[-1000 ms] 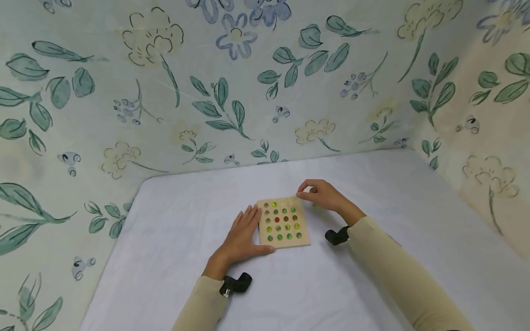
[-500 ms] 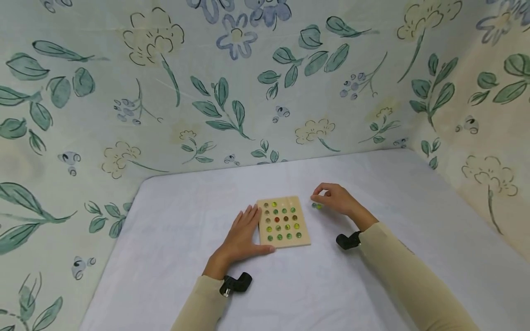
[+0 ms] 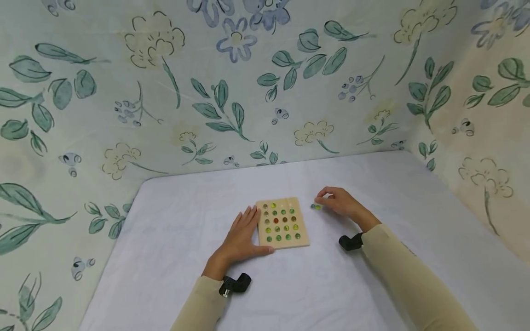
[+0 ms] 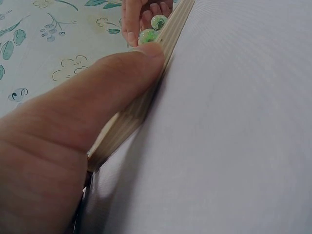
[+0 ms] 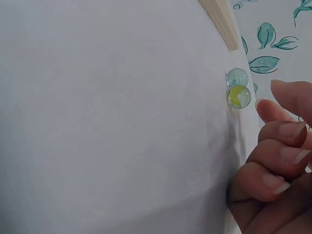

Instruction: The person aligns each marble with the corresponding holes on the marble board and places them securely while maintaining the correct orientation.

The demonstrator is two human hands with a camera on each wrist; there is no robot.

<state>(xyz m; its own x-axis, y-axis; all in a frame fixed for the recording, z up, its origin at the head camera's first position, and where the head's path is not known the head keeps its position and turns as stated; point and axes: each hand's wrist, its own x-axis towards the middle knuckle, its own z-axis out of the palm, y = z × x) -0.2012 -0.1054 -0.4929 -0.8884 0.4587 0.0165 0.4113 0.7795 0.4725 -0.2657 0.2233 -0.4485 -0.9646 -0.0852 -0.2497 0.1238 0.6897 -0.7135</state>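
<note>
A square wooden board (image 3: 293,201) lies on the table, its holes largely filled with green, yellow and brownish glass marbles plus a red marble (image 3: 276,220). My left hand (image 3: 242,241) rests at its left side, fingers extended, the thumb (image 4: 122,73) along the front edge. Just right of the board's far corner, two loose marbles touch: a pale bluish-green marble (image 5: 237,77) and a yellow marble (image 5: 239,97). Beside them hovers my right hand (image 3: 337,201). Its thumb and index finger are apart with nothing visible between them; the other fingers are bent.
White cloth covers the table (image 3: 178,216). A floral fabric backdrop (image 3: 232,92) rises behind and at the sides. Small black cameras sit on both wrists, the left wrist camera (image 3: 237,283) close above the cloth.
From the board's far right corner, my right hand has moved right and slightly nearer, to the two loose marbles, which have come into sight. My left hand and the board stay put.
</note>
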